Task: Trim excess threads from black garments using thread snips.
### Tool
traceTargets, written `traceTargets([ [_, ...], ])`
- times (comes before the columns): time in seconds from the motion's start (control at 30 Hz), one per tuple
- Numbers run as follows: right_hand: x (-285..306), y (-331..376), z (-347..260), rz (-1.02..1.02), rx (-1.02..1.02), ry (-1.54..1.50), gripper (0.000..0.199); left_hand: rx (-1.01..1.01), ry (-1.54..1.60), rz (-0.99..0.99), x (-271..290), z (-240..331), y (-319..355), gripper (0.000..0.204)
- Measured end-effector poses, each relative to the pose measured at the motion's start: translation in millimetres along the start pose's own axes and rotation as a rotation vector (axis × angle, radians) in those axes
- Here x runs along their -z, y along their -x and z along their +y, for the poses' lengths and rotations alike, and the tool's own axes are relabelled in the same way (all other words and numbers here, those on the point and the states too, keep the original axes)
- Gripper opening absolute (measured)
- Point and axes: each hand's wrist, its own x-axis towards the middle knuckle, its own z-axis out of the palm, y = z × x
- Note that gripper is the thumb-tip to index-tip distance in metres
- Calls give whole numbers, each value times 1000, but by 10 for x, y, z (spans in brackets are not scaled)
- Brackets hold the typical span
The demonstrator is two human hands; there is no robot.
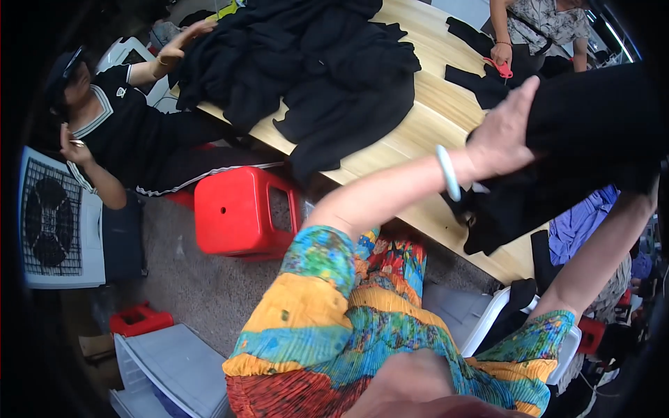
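Note:
A black cloth garment piece (592, 118) is lifted over the right end of the wooden table, its lower folds hanging to the tabletop. Against its left side lies my left hand (503, 132), fingers stretched out, a pale bangle on the wrist. My right hand (651, 191) is at the cloth's lower right edge near the picture's rim; the fabric and dark rim hide its fingers. To the left, a large heap of black garments (300, 63) covers the far part of the table (432, 139).
Across the table a co-worker's hand (502, 53) holds red-handled scissors (500, 68) over black pieces. Another person (104, 118) sits at the left. A red stool (233, 212) stands by the table, a fan unit (52, 216) further left, purple cloth (582, 226) at the right, a grey bin (171, 369) below.

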Motion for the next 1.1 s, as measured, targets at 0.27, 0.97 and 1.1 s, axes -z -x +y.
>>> traceTargets([
  [0.27,-325,-25,1165,442,195,251,41,601,-874,414,1968,-1923,160,61],
  [0.97,13,1334,2355,337,-211,569,32,212,-129,-717,385,-654,1066,24],
  [1.1,-601,1477,2784,128,-210,1044,34,294,-474,-499,839,-1007,1149,20],
])
